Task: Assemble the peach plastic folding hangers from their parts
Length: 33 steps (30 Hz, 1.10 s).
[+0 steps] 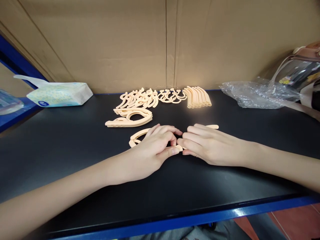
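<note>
Both hands meet at a peach plastic folding clothes hanger (138,134) low over the black table, its middle largely covered by the fingers. My left hand (155,148) is closed on it, thumb along the near edge and a curved part showing past the knuckles. From the right, my right hand (202,143) grips a hanger arm (213,126), whose rounded tip sticks out beyond the fingers. How the two pieces join is hidden. Just behind my left hand lies a small stack of folded hangers (140,120).
Along the back lie a pile of loose hanger hooks (141,98), several curved pieces (172,96) and a neat row of hanger arms (198,97). A tissue pack (62,95) sits at the left. Crumpled clear plastic (257,95) and a transparent bag (297,71) occupy the right. The table has a blue front edge (200,218).
</note>
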### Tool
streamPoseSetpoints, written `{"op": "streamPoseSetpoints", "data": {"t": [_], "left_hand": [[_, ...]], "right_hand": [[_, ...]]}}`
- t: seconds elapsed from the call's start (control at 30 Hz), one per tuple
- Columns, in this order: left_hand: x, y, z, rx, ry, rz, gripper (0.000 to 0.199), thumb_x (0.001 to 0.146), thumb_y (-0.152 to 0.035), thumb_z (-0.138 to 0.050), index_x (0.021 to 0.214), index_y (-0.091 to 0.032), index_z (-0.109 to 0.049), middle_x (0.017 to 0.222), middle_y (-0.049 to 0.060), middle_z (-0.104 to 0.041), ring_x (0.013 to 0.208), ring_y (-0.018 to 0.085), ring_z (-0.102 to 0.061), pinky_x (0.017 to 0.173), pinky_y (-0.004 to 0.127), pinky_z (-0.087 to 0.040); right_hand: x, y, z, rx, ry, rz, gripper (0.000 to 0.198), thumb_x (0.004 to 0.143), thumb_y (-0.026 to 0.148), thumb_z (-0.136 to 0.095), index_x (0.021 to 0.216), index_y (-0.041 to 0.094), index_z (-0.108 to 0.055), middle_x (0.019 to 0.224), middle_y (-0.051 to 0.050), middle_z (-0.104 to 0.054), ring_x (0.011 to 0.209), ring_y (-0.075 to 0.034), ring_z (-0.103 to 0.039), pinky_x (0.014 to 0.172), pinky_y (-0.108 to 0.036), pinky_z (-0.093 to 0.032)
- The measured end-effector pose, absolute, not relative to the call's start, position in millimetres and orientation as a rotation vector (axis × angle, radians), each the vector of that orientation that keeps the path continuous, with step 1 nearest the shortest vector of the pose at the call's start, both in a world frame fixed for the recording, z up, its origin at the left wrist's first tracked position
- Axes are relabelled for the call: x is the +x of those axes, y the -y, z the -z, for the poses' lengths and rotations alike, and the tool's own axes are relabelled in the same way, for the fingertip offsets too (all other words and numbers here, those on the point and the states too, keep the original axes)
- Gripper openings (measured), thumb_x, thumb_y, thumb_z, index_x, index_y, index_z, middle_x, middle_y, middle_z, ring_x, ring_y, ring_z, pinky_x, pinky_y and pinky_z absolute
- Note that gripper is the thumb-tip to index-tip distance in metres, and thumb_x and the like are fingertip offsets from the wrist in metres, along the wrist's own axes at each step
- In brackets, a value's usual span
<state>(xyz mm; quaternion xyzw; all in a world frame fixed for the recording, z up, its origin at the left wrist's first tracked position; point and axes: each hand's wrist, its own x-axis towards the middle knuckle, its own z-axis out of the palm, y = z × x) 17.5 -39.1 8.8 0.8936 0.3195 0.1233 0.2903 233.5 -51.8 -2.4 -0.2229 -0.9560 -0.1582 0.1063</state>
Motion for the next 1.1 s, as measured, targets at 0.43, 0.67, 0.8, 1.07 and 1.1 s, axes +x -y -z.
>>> {"op": "streamPoseSetpoints", "data": {"t": [0.43, 0.67, 0.8, 1.07, 1.1], "left_hand": [[17.7, 39.4, -4.8, 2.501, -0.854, -0.403, 0.017, 0.097, -0.035, -0.045, 0.089, -0.022, -0.051, 0.133, 0.006, -0.050, 0.134, 0.022, -0.034, 0.108, 0.047, -0.030], [8.4, 25.3, -6.0, 2.614, -0.803, -0.350, 0.020, 0.095, -0.041, -0.046, 0.094, -0.024, -0.058, 0.150, 0.003, -0.034, 0.141, 0.026, -0.022, 0.112, 0.050, -0.022], [8.6, 24.2, -5.6, 2.496, -0.760, -0.419, 0.016, 0.094, -0.037, -0.049, 0.089, -0.022, -0.054, 0.145, 0.005, -0.041, 0.137, 0.023, -0.031, 0.111, 0.045, -0.028], [10.1, 25.0, -5.1, 2.569, -0.704, -0.365, 0.017, 0.093, -0.035, -0.052, 0.085, -0.021, -0.048, 0.141, 0.005, -0.044, 0.136, 0.022, -0.030, 0.108, 0.041, -0.030], [10.3, 25.7, -5.5, 2.583, -0.687, -0.349, 0.018, 0.093, -0.035, -0.052, 0.083, -0.021, -0.048, 0.138, 0.005, -0.047, 0.135, 0.022, -0.031, 0.107, 0.041, -0.031]], "right_hand": [[240.0, 45.8, 0.3, -0.671, 2.781, 0.075, 0.032, 0.101, 0.027, -0.031, 0.089, 0.014, -0.058, 0.076, -0.005, -0.057, 0.069, -0.015, -0.044, 0.064, -0.027, -0.036], [251.4, 41.2, -2.0, -0.850, 2.795, -0.178, 0.024, 0.099, 0.028, -0.033, 0.089, 0.017, -0.052, 0.073, -0.001, -0.053, 0.062, -0.013, -0.044, 0.057, -0.026, -0.032], [252.4, 40.8, -4.8, -0.919, 2.802, -0.365, 0.024, 0.098, 0.029, -0.034, 0.084, 0.018, -0.049, 0.067, 0.002, -0.050, 0.055, -0.011, -0.040, 0.053, -0.025, -0.028], [252.9, 40.3, -15.3, -0.956, 2.759, -0.691, 0.024, 0.098, 0.030, -0.038, 0.081, 0.018, -0.052, 0.058, 0.006, -0.042, 0.049, -0.008, -0.035, 0.051, -0.023, -0.026], [254.3, 38.7, -16.5, -0.935, 2.735, -0.795, 0.027, 0.098, 0.031, -0.037, 0.082, 0.017, -0.054, 0.059, 0.006, -0.043, 0.050, -0.008, -0.037, 0.052, -0.023, -0.027]]}}
